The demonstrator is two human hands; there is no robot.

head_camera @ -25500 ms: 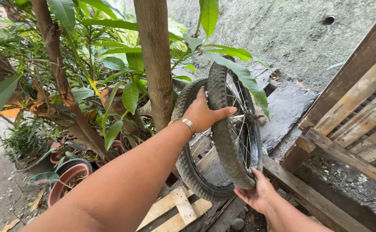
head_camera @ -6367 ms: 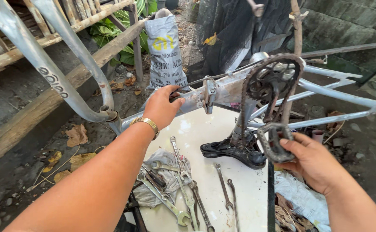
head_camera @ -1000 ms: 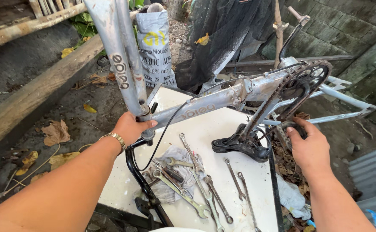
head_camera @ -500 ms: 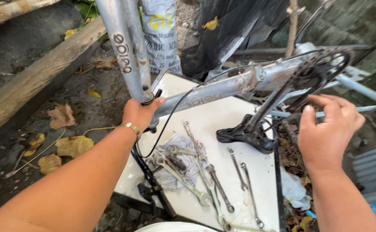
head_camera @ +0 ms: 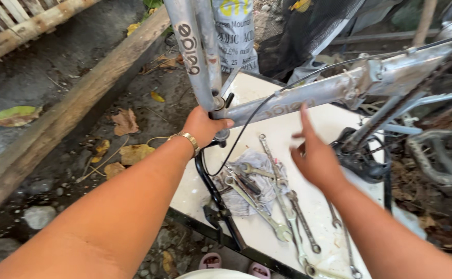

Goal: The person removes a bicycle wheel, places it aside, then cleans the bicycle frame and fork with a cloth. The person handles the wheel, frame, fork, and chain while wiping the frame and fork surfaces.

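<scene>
Soft daylight, faint shadows, motion blur

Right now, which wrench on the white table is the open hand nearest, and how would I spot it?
Start at the white tabletop under the grey bicycle frame. Beside the crumpled grey rag lies a fan of steel wrenches. The long silver ring-ended wrench runs from the frame toward the near edge, just left of the right hand; it reaches highest.

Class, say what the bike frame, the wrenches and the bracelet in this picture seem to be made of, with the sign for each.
Bike frame: apparently painted metal, dull silver-grey, scuffed and stained. Wrenches: likely bare steel, with a grey sheen. Bracelet on the left hand: gold-coloured metal by its shine; whether solid or plated cannot be told.
</scene>
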